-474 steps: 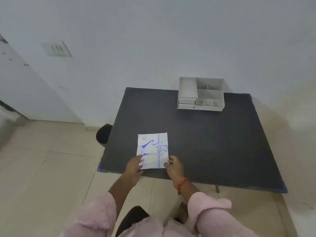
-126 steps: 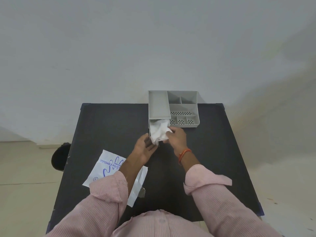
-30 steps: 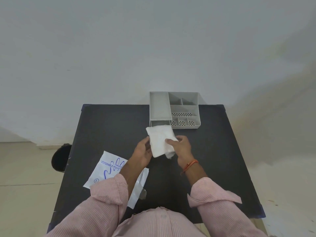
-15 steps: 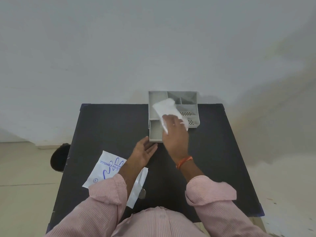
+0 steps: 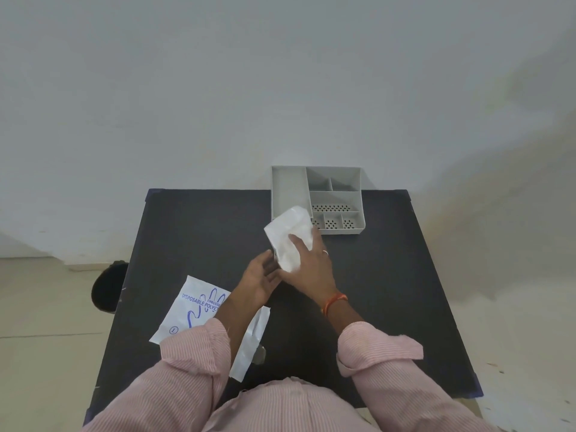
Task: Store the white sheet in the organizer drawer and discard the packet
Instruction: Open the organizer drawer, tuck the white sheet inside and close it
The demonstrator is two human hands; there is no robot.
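A folded white sheet lies over the front left of the grey organizer, covering the pulled-out drawer there. My right hand presses on the sheet with fingers spread, thumb under its near edge. To its left, my left hand is open, its fingertips at the drawer's front, which is mostly hidden by sheet and hands. The white packet with blue glove print lies flat near the table's front left, partly under my left forearm.
The black table stands against a white wall. A dark round bin sits on the tiled floor just off the table's left edge. The organizer's other compartments hold nothing visible.
My right hand has brought the sheet back down from over the organizer's top to the drawer at its front. My left hand has shifted slightly toward the drawer.
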